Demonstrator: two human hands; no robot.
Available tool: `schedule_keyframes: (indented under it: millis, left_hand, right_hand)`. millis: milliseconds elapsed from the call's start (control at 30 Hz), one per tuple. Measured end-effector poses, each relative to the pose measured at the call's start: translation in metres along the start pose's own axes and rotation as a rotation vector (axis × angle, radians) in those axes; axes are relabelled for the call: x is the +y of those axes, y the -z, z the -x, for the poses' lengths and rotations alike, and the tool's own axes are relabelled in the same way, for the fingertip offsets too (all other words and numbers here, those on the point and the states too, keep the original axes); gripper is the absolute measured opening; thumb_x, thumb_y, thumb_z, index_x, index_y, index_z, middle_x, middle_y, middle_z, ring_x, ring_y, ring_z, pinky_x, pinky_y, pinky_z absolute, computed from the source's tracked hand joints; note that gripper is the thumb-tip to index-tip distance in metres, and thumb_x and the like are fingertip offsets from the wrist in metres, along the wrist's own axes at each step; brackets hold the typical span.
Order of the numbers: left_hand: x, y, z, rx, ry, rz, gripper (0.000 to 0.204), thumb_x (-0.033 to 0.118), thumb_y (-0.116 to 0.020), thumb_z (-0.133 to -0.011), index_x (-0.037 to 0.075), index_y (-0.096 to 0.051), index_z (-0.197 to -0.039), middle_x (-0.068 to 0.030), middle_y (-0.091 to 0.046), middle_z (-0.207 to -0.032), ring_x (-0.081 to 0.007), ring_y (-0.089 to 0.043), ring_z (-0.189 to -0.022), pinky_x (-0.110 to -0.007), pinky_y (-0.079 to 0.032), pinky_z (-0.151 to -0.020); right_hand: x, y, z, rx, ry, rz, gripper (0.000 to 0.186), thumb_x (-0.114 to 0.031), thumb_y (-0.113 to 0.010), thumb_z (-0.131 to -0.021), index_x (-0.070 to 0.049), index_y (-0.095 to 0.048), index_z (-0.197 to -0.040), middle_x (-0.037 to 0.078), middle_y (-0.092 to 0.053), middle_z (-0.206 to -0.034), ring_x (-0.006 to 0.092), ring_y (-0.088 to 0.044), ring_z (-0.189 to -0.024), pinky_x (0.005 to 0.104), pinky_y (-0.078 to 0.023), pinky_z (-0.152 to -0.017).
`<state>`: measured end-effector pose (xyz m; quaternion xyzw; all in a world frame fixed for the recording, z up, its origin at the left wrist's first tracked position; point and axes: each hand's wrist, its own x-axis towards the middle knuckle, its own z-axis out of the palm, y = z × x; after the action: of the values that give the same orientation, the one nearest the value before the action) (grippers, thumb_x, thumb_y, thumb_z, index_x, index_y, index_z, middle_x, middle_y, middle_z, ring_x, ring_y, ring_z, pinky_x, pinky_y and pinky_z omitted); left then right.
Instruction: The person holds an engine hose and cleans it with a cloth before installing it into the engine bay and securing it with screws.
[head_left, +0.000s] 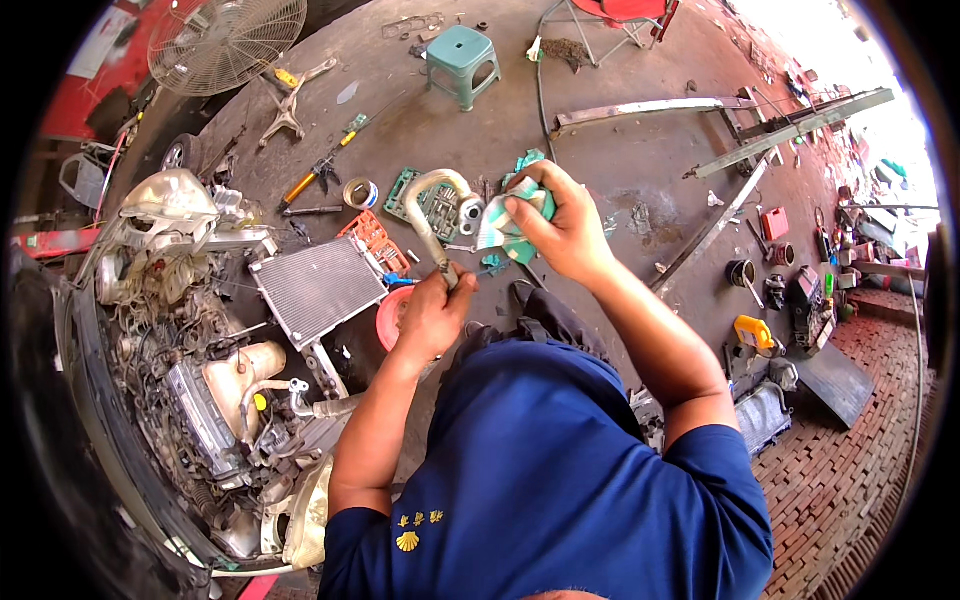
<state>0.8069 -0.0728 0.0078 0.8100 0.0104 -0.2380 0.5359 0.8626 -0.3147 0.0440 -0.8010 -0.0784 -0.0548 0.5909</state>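
My left hand (436, 312) is wrapped round the lower end of a bent metal pipe (418, 222). The pipe rises from my fist and hooks over to the right, its flanged end facing the cloth. In my right hand (562, 222) is a crumpled green-and-white cloth (500, 222), pinched between thumb and fingers beside that end. I cannot tell whether cloth and pipe touch. Beneath the pipe, on the floor, lies an open green socket set case (398, 205). An orange tool case (375, 240) is just left of the pipe.
Left of me is an open engine bay (225, 400), with a radiator-like finned panel (320, 288) at its edge. A red basin (388, 325) sits by my left forearm. Ahead stand a green stool (461, 55) and a large fan (226, 40). Metal beams (715, 215) lie right.
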Motion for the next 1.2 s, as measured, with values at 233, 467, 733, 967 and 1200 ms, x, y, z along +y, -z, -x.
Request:
schedule_keyframes:
  millis: [233,467,733,967,1200]
  left_hand:
    - [-0.007,-0.002,0.003,0.031,-0.262,-0.216,0.021,0.019,-0.067,-0.107,-0.001,-0.065,-0.101,-0.0171,-0.067,-0.074,-0.0365,-0.066,-0.065,-0.046,-0.050,-0.063]
    - [-0.009,0.004,0.018,0.083,-0.260,-0.282,0.021,0.017,-0.069,-0.104,-0.003,-0.065,-0.100,-0.0220,-0.069,-0.075,-0.0440,-0.070,-0.072,-0.050,-0.053,-0.067]
    - [-0.012,0.001,0.017,0.100,-0.321,-0.317,0.017,0.012,-0.067,-0.103,-0.003,-0.065,-0.097,-0.0263,-0.069,-0.079,-0.0473,-0.067,-0.075,-0.055,-0.050,-0.069]
    - [-0.009,-0.008,0.012,0.145,-0.364,-0.209,0.013,0.006,-0.064,-0.102,-0.003,-0.059,-0.093,-0.0238,-0.062,-0.074,-0.0477,-0.063,-0.071,-0.054,-0.045,-0.067]
    - [-0.007,-0.016,0.009,0.155,-0.418,-0.243,0.030,0.001,-0.061,-0.097,-0.006,-0.067,-0.125,-0.0273,-0.074,-0.112,-0.0482,-0.071,-0.106,-0.049,-0.055,-0.092]
  right_hand:
    - [-0.029,0.029,-0.040,-0.437,0.324,0.250,0.032,-0.009,-0.077,-0.084,0.001,-0.070,-0.114,0.021,-0.069,-0.106,0.0457,-0.069,-0.098,0.0509,-0.057,-0.085]
    - [-0.005,0.022,-0.029,-0.406,0.315,0.130,0.034,-0.010,-0.078,-0.080,0.002,-0.068,-0.110,0.022,-0.069,-0.104,0.0453,-0.067,-0.097,0.0472,-0.056,-0.084]
    - [0.013,-0.018,0.014,-0.149,-0.014,-0.288,0.023,-0.013,-0.073,-0.088,0.000,-0.065,-0.106,0.010,-0.068,-0.099,0.0188,-0.065,-0.096,0.0366,-0.053,-0.090]
    - [0.010,-0.029,0.021,-0.117,-0.131,-0.421,0.024,-0.017,-0.072,-0.092,-0.002,-0.064,-0.109,0.003,-0.063,-0.109,0.0125,-0.058,-0.101,0.0306,-0.050,-0.091]
    - [0.005,-0.062,0.038,-0.016,-0.408,-1.051,0.034,-0.017,-0.076,-0.096,-0.003,-0.060,-0.123,0.008,-0.066,-0.121,0.0165,-0.065,-0.109,0.0361,-0.055,-0.097]
